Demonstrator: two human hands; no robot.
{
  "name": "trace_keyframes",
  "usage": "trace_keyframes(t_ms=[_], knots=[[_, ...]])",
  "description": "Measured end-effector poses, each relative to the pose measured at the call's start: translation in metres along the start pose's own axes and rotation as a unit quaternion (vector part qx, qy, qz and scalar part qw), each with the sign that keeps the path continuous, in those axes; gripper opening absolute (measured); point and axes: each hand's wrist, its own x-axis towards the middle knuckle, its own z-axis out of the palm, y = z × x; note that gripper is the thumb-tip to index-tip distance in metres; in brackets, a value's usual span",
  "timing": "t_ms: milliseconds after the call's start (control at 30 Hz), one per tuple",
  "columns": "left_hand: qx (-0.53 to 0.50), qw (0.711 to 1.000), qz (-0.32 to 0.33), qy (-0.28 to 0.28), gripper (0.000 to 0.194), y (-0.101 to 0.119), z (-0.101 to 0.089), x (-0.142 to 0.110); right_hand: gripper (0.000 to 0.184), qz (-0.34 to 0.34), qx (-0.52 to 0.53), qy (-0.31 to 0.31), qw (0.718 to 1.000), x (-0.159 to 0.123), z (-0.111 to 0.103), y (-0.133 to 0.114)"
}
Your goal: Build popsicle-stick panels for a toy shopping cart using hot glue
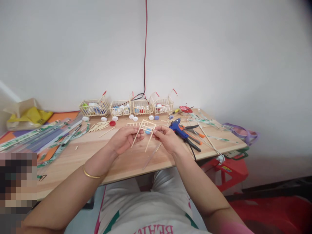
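Between both hands, above the table, is a small wooden stick frame (149, 123) with two long legs pointing down toward me. My left hand (126, 138) pinches its left side, and my right hand (166, 138) pinches its right side. Just behind the frame lies a ladder-like row of sticks (133, 124), partly hidden. A blue bottle cap (147, 131) shows through the frame. To the right of my right hand lies a blue glue gun (179, 129). A thin clear strip (149, 160) lies below the frame, near the table's front edge.
Several stick-built carts (120, 108) with bottle-cap wheels stand along the wall, filled with caps. Loose sticks (98, 126) and a red cap (112, 123) lie left. Pliers (195, 135) are by the glue gun. Plastic-wrapped strips (53, 136) cover the left side; a red stool (231, 172) stands right.
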Motion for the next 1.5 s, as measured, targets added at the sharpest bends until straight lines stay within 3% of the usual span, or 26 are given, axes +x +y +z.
trace_keyframes(t_ms=[133, 333, 500, 633, 800, 1067, 1233, 1500], knots=[[-0.016, 0.999, -0.017, 0.034, 0.012, 0.001, 0.001, -0.001, 0.024, 0.000, 0.032, 0.025, 0.999, 0.002, -0.001, 0.004], [-0.002, 0.999, -0.034, 0.040, 0.015, 0.000, -0.002, 0.000, 0.023, 0.004, 0.076, 0.033, 0.997, 0.004, -0.006, 0.001], [-0.043, 0.987, 0.121, 0.098, 0.016, 0.012, -0.015, 0.005, 0.027, 0.036, 0.123, 0.060, 0.990, 0.004, -0.012, -0.002], [-0.072, 0.968, 0.197, 0.135, 0.010, 0.022, -0.025, 0.009, 0.028, 0.059, 0.165, 0.066, 0.982, 0.005, -0.014, 0.004], [0.017, 0.950, 0.264, 0.165, 0.019, 0.015, -0.023, 0.010, 0.029, 0.071, 0.223, 0.061, 0.970, 0.004, -0.008, 0.004], [0.113, 0.958, 0.231, 0.130, 0.018, 0.009, -0.016, 0.005, 0.033, 0.085, 0.270, 0.058, 0.957, -0.003, 0.002, 0.001], [0.109, 0.943, 0.260, 0.174, 0.025, 0.015, -0.021, 0.005, 0.034, 0.097, 0.275, 0.060, 0.955, -0.008, 0.007, 0.005], [0.047, 0.972, 0.215, 0.082, 0.036, 0.018, -0.013, 0.000, 0.030, 0.139, 0.252, 0.020, 0.957, -0.014, 0.025, 0.015]])
